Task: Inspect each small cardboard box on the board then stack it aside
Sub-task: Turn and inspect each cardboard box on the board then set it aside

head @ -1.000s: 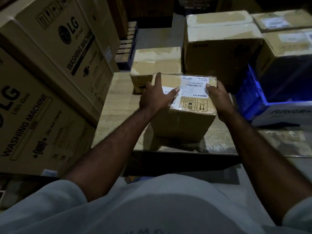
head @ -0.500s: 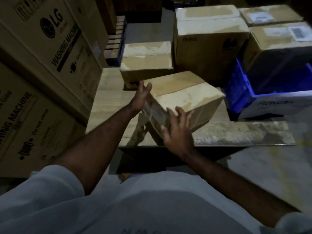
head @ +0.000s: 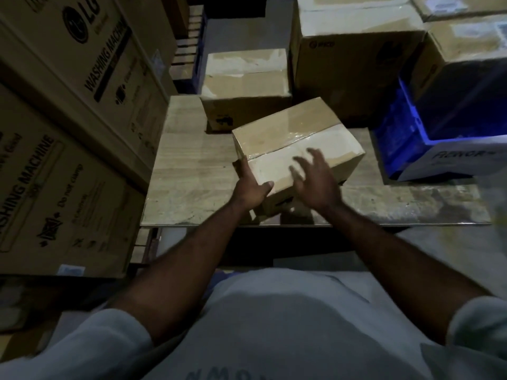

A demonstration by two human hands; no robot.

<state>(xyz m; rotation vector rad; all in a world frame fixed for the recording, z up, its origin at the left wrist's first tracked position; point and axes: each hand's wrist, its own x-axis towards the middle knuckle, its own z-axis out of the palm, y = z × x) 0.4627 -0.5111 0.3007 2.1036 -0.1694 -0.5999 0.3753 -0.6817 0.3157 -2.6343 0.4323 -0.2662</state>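
Left hand (head: pixel 251 189): we are gripping near-left corner of small cardboard box (head: pixel 296 138), thumb on top. Box lying over board (head: pixel 192 185), stretching ahead of our fingertips. Right hand (head: pixel 315 182): fingers spreading loose over box top, grasping nothing.

You stand in a dim room with a bare grey floor (head: pixel 238 31). On your left, tall washing machine cartons (head: pixel 68 105) are stacked, close against the left edge of the wooden board (head: pixel 192 176). Far off, past the board, a slatted pallet (head: pixel 189 45) lies on the floor beside those cartons. On the far right, large taped cartons (head: pixel 354 64) are piled close together. A blue crate (head: pixel 397 133) sits at the board's right end, and bluish light falls on it.
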